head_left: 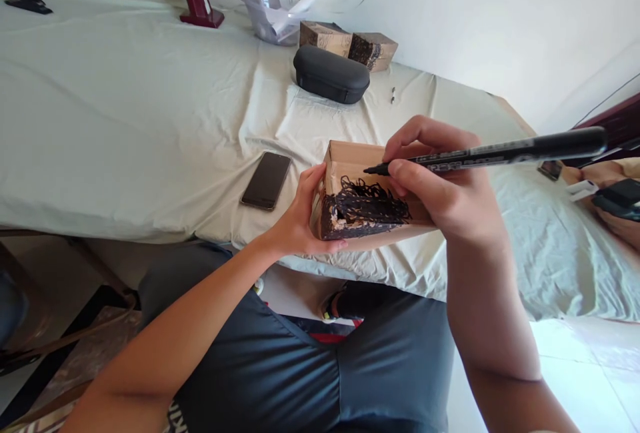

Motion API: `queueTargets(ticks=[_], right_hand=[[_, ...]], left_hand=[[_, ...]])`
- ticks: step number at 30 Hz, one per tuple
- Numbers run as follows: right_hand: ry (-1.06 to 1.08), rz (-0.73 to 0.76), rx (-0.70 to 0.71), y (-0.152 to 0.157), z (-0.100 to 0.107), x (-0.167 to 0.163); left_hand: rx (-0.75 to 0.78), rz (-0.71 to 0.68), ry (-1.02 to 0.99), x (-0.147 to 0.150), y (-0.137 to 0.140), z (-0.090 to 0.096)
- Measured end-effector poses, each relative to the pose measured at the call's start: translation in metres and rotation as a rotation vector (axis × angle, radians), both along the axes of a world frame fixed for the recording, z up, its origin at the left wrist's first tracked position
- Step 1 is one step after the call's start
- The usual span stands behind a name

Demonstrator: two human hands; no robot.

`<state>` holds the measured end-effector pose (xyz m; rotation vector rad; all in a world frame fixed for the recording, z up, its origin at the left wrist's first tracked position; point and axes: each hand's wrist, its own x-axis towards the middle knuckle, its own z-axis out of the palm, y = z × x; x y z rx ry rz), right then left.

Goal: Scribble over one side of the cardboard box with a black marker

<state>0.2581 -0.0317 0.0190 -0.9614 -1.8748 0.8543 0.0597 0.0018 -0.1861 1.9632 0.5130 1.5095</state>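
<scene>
Nearest to you are your own lap and forearms, with the floor below them at the frame's bottom edge. Your left hand [300, 216] wraps around the left end of a small cardboard box [367, 203], thumb on top and fingers curled underneath, holding it just above the near edge of the bed [125, 119]. Your right hand [440, 186] has its fingers pinched together on a black marker [495, 151], whose tip sits over the box's top face near its back edge; whether the tip touches the cardboard is hard to tell.

The box is plain brown card, long and low. Its left end and much of its front part are covered in dense black scribble, while the strip toward the back is bare. Your right hand hides the box's right end, and your left fingers hide the underside.

On the pale sheet just left of the box, a dark phone [266, 181] lies face up near the bed's front edge. Further back, toward the far edge, a black case [331, 75] lies closed, with two more scribbled boxes [350, 45] behind it and a clear plastic bag [275, 13] to their left. A dark red stand [200, 3] is cut off by the top of the frame, so what it is stays unclear. The lettering on the marker is blurred.
</scene>
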Motion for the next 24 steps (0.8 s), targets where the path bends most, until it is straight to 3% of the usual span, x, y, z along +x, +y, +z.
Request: queueTargets(ticks=[2,4,7,10,13,15,17,19,22,24], right_hand=[[0.011,-0.061,0.079,-0.001,0.002,-0.003],[0.105,-0.192,0.255,-0.003,0.003,-0.001],[0.232,-0.428,0.431,-0.01,-0.007,0.024],[0.3,-0.513,0.213,-0.02,-0.043,0.072],[0.489,-0.501,-0.17,-0.03,-0.101,0.124],[0.485,-0.594,-0.263,-0.034,-0.137,0.152],[0.313,-0.675,-0.238,-0.032,-0.164,0.172],[-0.004,-0.741,-0.127,-0.025,-0.179,0.188],[-0.593,-0.761,0.028,-0.007,-0.186,0.204],[-0.864,-0.75,0.07,0.004,-0.188,0.21]], left_hand=[[0.006,-0.003,0.008,-0.001,0.0,0.0],[0.017,-0.007,0.02,-0.003,-0.001,0.003],[0.044,-0.015,0.032,-0.008,-0.003,0.008],[0.018,-0.013,0.023,-0.012,-0.004,0.01],[-0.031,-0.009,0.007,-0.013,-0.005,0.01],[-0.034,-0.023,0.002,-0.012,-0.006,0.011],[-0.02,-0.034,0.004,-0.012,-0.004,0.011],[-0.003,-0.02,0.009,-0.013,-0.002,0.011],[0.036,0.036,0.048,-0.015,0.002,0.009],[0.039,0.046,0.075,-0.017,0.003,0.008]])
